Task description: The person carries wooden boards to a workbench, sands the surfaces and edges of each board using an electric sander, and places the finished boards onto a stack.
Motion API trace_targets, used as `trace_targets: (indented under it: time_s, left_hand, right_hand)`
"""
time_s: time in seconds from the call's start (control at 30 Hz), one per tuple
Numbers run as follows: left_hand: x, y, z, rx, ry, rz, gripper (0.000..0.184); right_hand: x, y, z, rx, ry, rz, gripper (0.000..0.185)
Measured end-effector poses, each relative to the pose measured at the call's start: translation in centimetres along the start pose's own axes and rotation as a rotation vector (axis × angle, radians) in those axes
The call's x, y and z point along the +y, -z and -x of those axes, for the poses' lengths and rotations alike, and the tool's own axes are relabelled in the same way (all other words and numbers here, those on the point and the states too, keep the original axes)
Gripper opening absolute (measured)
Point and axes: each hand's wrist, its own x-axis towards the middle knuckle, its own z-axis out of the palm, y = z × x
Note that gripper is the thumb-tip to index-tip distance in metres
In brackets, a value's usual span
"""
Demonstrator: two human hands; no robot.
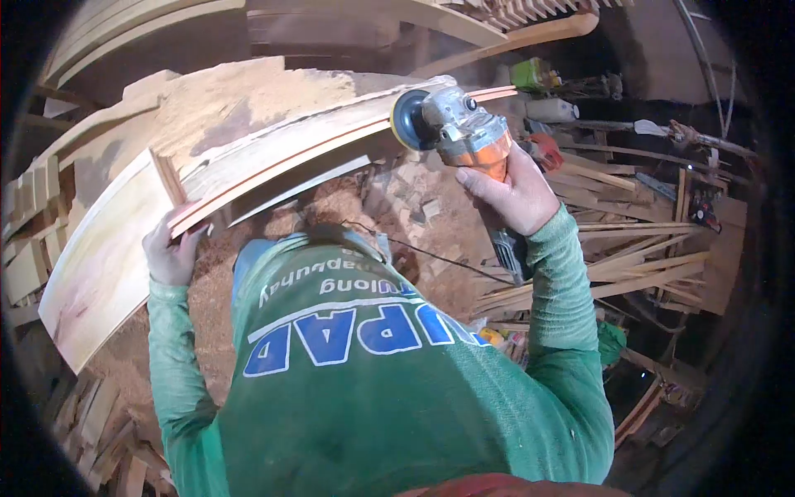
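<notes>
Green cloth of a shirt (373, 398), printed with blue and white lettering, occupies the foreground. Beyond it, the left hand (170, 253) is curled closed at the near end of a long wooden piece (281, 157), the fingers bent about its edge. The right hand (523, 192) wraps the orange and grey body of a power tool (489, 153), thumb along the housing, with the round disc (407, 120) facing the wooden piece; whether disc and wood touch cannot be told.

The wooden piece slants from the left hand up and to the right, along the front of the bench (207, 99). It looks stiff, fairly light for its length, and probably slick with dust; its narrow lip appears the part most easily chipped. A firm hold near the end, clear of the disc, seems best suited to it. The tool, by contrast, is likely heavy at its metal head, so a full grip on the body should balance it.

At left, a pale curved panel (99, 273) stands beside the left hand. Below the wooden piece, offcuts (414, 199) litter the dusty floor, crossed by a dark cord (422, 248). Farther right lie loose wooden strips (629, 277) and a white container (552, 110).
</notes>
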Motion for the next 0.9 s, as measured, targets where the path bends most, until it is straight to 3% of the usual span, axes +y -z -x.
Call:
trace_targets:
  time_s: [0.63,0.73,0.77,0.87,0.9]
  left_hand:
    - [-1.7,-0.2,1.0,0.033,0.094,0.001,0.033]
    - [-2.0,-0.2,0.8,0.026,0.015,-0.054,0.034]
    - [-1.6,-0.3,0.9,0.045,0.085,-0.023,0.033]
    - [-2.1,-0.2,1.0,0.044,0.089,-0.09,0.032]
    - [-1.4,0.0,0.9,0.042,0.066,-0.064,0.031]
  right_hand:
    - [13.9,16.4,-3.0,0.265,-0.193,-0.07,0.043]
    - [14.0,16.8,-2.6,0.285,-0.194,-0.153,0.041]
    - [14.0,16.1,-2.7,0.342,-0.101,-0.115,0.04]
    - [11.3,13.6,-2.2,0.245,-0.063,-0.068,0.039]
    - [10.6,12.9,-1.8,0.209,-0.155,-0.082,0.04]
